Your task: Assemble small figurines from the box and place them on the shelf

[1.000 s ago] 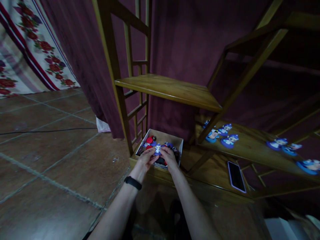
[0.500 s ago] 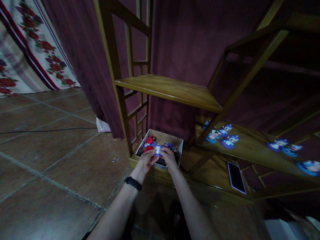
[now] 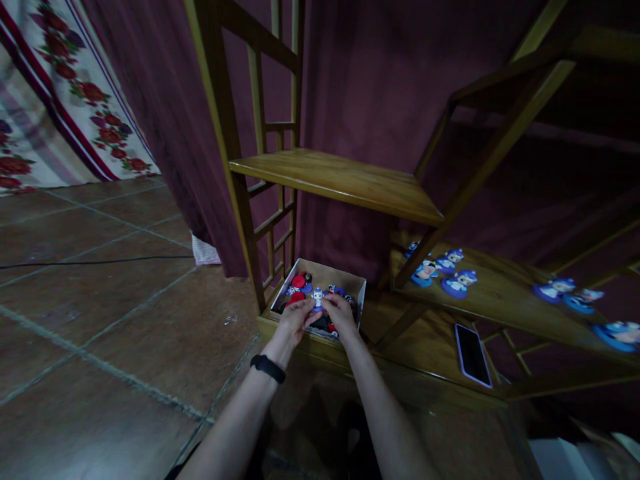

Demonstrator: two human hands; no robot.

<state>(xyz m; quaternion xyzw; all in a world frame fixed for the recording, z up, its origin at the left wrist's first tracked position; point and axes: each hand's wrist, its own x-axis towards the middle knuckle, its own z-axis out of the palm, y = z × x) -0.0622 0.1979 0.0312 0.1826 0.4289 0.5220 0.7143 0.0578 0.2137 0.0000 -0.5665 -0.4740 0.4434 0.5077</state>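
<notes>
The fingertips of the left hand [image 3: 296,319] and the right hand [image 3: 340,313] are closed in from opposite sides on a small white-and-purple figurine [image 3: 318,297], gripping it low, at its purple base. The figurine is upright, directly above an open cardboard box [image 3: 336,273]. The hands are close together; both forearms reach forward from the lower edge of the view, the left one wearing a black wristband [image 3: 269,368]. The exact contact of the inner fingers is hidden by the hands. Inside the box lie red, purple and black pieces [image 3: 299,281], partly covered by the hands and hard to separate. The box stands on the lowest board of a wooden shelf unit [image 3: 340,183]. Farther right, a smartphone [image 3: 473,355] lies on that board; more figurines [image 3: 459,284] occupy a raised shelf, the rightmost blurred, one partly behind a post.
</notes>
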